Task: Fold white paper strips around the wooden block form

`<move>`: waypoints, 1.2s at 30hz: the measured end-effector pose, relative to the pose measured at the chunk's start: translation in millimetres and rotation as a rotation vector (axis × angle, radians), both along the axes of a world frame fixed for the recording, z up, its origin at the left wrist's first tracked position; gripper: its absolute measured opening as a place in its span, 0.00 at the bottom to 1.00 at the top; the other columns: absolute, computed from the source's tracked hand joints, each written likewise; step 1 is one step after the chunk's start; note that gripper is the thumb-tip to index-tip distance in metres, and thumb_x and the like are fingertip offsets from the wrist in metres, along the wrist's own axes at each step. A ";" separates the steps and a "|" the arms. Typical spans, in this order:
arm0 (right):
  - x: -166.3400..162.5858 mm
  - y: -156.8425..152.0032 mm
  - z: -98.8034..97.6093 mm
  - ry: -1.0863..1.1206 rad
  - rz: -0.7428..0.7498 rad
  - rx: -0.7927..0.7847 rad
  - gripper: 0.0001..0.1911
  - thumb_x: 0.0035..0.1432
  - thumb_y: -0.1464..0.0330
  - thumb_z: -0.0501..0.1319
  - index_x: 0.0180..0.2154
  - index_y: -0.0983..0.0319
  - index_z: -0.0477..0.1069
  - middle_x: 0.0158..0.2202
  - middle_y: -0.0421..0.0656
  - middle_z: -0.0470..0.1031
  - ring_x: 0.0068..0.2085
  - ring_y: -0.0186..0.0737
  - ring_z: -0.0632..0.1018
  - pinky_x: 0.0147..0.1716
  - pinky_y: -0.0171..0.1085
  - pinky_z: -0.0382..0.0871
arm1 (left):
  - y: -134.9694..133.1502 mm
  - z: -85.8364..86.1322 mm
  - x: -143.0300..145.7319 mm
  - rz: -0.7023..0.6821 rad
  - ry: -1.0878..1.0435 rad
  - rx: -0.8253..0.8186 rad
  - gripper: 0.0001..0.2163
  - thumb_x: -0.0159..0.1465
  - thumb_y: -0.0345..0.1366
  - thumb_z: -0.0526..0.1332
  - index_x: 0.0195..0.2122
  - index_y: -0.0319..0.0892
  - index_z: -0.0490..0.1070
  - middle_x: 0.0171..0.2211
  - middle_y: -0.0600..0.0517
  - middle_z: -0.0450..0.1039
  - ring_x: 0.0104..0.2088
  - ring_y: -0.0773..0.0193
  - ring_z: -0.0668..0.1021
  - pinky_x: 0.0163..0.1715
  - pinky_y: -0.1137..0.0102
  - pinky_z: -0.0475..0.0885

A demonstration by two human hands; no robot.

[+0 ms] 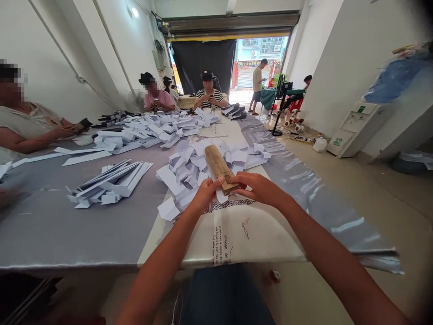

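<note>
My left hand (205,193) and my right hand (260,187) meet at the near end of a long wooden block (218,164) that lies on a pile of folded white paper pieces (189,171). Both hands are closed in a pinch around the block's near end and a small white paper piece (221,195) between them. The block points away from me, over the white printed sheet (237,230) on the table.
The long table has a grey shiny cover (50,225); a stack of flat white strips (111,183) lies at left and more paper heaps (152,128) farther back. Several people sit around the far and left sides. A fan stand (279,108) and floor clutter are at right.
</note>
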State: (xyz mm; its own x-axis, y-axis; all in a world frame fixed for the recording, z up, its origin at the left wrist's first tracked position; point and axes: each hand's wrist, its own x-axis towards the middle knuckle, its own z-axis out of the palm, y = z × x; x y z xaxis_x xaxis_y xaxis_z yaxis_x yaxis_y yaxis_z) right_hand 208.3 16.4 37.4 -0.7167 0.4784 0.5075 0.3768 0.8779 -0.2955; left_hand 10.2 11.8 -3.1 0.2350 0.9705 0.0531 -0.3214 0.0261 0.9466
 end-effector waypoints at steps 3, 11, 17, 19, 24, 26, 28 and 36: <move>1.3 4.8 -16.6 0.144 -0.019 0.000 0.10 0.60 0.65 0.59 0.43 0.58 0.67 0.32 0.40 0.69 0.29 0.35 0.70 0.31 0.34 0.65 | 0.6 -4.1 3.4 -0.005 -0.020 0.082 0.28 0.51 0.58 0.61 0.39 0.35 0.74 0.37 0.43 0.78 0.43 0.52 0.78 0.42 0.62 0.73; -13.0 1.9 -39.0 0.661 -0.166 -0.214 0.13 0.54 0.64 0.63 0.41 0.57 0.65 0.32 0.38 0.69 0.32 0.35 0.72 0.34 0.35 0.68 | -25.8 0.4 15.7 0.345 0.243 0.676 0.28 0.51 0.39 0.69 0.54 0.50 0.68 0.61 0.50 0.61 0.63 0.56 0.58 0.63 0.60 0.49; -29.3 -11.8 -45.9 0.816 -0.110 -0.340 0.14 0.53 0.64 0.65 0.41 0.58 0.65 0.31 0.38 0.68 0.30 0.32 0.71 0.32 0.33 0.69 | -28.6 -5.6 30.0 0.466 0.068 0.543 0.17 0.55 0.35 0.67 0.47 0.49 0.74 0.55 0.51 0.68 0.60 0.57 0.64 0.61 0.59 0.55; -31.0 -14.7 -45.5 0.842 -0.114 -0.373 0.14 0.53 0.64 0.65 0.40 0.58 0.65 0.32 0.38 0.68 0.31 0.32 0.72 0.32 0.33 0.69 | -30.1 -4.3 33.2 0.464 0.013 0.495 0.16 0.54 0.34 0.67 0.45 0.50 0.75 0.55 0.53 0.69 0.60 0.57 0.64 0.61 0.58 0.57; -31.6 -16.5 -45.2 0.891 -0.081 -0.440 0.15 0.52 0.64 0.65 0.41 0.57 0.65 0.33 0.38 0.70 0.32 0.32 0.73 0.31 0.32 0.70 | -32.7 0.6 34.7 0.452 -0.046 0.477 0.11 0.56 0.33 0.65 0.41 0.50 0.77 0.49 0.56 0.74 0.59 0.59 0.66 0.61 0.57 0.58; -32.3 -17.0 -45.6 0.904 -0.075 -0.463 0.15 0.51 0.64 0.66 0.41 0.57 0.65 0.33 0.38 0.70 0.32 0.32 0.73 0.31 0.32 0.71 | -33.5 1.2 33.9 0.463 -0.035 0.487 0.10 0.57 0.33 0.64 0.40 0.51 0.77 0.48 0.57 0.75 0.58 0.60 0.68 0.61 0.57 0.58; -33.2 -18.7 -45.2 0.911 -0.080 -0.493 0.16 0.51 0.64 0.66 0.41 0.57 0.65 0.33 0.38 0.70 0.32 0.32 0.73 0.31 0.32 0.72 | -35.1 1.1 32.4 0.482 -0.022 0.496 0.08 0.57 0.33 0.64 0.38 0.51 0.78 0.46 0.57 0.76 0.57 0.59 0.69 0.61 0.56 0.58; -29.7 -25.7 -36.6 0.942 -0.017 -0.533 0.16 0.51 0.65 0.66 0.41 0.57 0.64 0.31 0.37 0.69 0.27 0.29 0.71 0.22 0.28 0.68 | -30.6 -4.1 11.6 0.418 0.276 0.699 0.09 0.55 0.33 0.65 0.38 0.49 0.78 0.48 0.50 0.74 0.61 0.53 0.62 0.61 0.51 0.55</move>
